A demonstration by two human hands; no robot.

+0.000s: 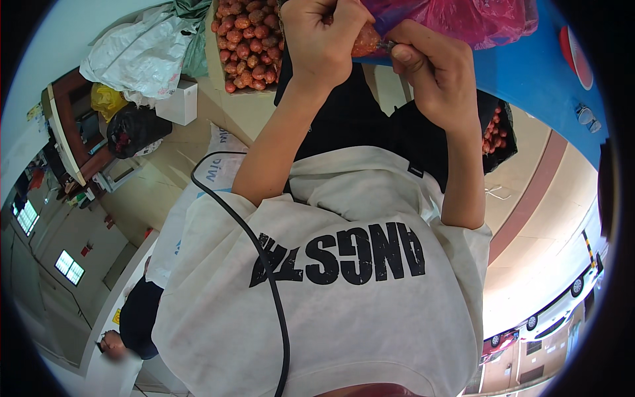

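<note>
Through the head camera I see the fingers of both hands closed on a speckled orange-brown bundle (366, 44). The left hand (325, 49) has its fingers curled tight against the bundle's left side, partly cut by the top edge; the right hand (433, 73) pinches its narrow right end between thumb and forefinger, no gap between them that I can make out. I can't tell what wraps the bundle.

Just beyond the fingers, a pink plastic bag (463, 21) lies on the blue worktop (522, 76); I read no label on it. Left of them, small red-brown round pieces (250, 43) fill a box (215, 74). Below and right of them, similar pieces show in a black-lined container (508, 149).

Nearer the wearer, a pale shirt (317, 317) carries large black capitals, upside down to me. Down to the left of the fingers, a white sack (221, 169) bears blue lettering, and a black cable (246, 226) crosses the shirt.
</note>
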